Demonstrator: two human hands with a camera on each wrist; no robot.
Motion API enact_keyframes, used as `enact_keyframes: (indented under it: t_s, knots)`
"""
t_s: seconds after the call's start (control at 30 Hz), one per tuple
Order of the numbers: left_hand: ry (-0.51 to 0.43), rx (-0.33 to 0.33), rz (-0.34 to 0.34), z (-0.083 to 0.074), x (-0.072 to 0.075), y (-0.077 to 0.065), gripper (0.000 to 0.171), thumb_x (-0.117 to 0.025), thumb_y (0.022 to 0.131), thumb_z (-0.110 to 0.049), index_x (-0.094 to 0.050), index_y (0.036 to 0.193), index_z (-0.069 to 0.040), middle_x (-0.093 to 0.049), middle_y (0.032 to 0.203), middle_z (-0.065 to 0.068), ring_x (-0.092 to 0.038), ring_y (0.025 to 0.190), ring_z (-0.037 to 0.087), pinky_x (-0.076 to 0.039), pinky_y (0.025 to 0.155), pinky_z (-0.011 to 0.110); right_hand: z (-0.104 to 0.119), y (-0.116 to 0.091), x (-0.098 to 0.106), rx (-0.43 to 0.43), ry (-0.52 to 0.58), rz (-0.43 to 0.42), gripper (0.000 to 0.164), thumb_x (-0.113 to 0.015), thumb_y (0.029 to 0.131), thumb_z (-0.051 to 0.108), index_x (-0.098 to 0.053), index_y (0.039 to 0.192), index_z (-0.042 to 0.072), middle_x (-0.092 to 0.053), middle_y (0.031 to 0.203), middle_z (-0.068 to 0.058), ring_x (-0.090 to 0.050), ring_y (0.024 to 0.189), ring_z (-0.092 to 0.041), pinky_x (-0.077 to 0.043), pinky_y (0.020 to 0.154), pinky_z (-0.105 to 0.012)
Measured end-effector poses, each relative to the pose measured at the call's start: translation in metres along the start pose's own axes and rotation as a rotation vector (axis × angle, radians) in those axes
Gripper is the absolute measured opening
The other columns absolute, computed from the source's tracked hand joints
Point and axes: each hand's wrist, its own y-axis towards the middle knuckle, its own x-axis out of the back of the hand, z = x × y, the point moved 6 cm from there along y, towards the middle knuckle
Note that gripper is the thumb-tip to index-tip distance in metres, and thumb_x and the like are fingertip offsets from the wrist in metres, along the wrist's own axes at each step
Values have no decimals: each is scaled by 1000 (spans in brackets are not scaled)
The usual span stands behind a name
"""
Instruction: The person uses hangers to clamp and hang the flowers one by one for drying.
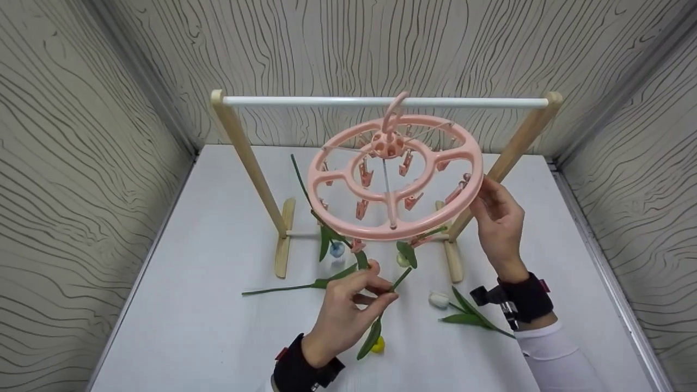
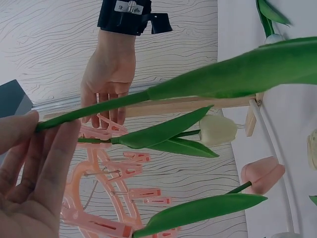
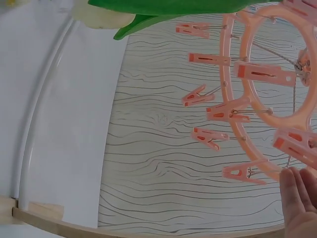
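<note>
My left hand (image 1: 354, 305) pinches the green stem of a yellow tulip (image 1: 377, 344) between thumb and fingers. Its bloom hangs downward, half hidden by a leaf; in the left wrist view its leaf (image 2: 233, 74) spreads large across the frame. Above it, a round pink clip hanger (image 1: 435, 220) hangs tilted from a white bar. My right hand (image 1: 501, 218) touches the hanger's right rim with nearly straight fingers; the fingertips are partly hidden behind it. Clips (image 2: 106, 225) on the hanger hold a cream tulip (image 2: 218, 130) and a pink tulip (image 2: 263, 174), blooms down.
The wooden stand (image 1: 256, 169) carries the white bar (image 1: 305, 102) across its top. A white tulip (image 1: 438, 299) lies on the table (image 1: 207, 326) at the right. A blue tulip (image 1: 337, 249) shows below the hanger's left side. Several pink clips (image 3: 210, 58) dangle from the rings.
</note>
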Motion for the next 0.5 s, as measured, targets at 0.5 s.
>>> enact_keyframes:
  t_s: [0.5]
  knots:
    - [14, -39, 11, -2, 1, 0, 10, -64, 85, -24, -66, 93, -17, -68, 87, 0, -67, 76, 8, -56, 60, 13, -5, -5, 3, -121, 192, 194, 33, -49, 88, -11, -44, 118, -23, -63, 113, -24, -67, 94, -22, -58, 79, -28]
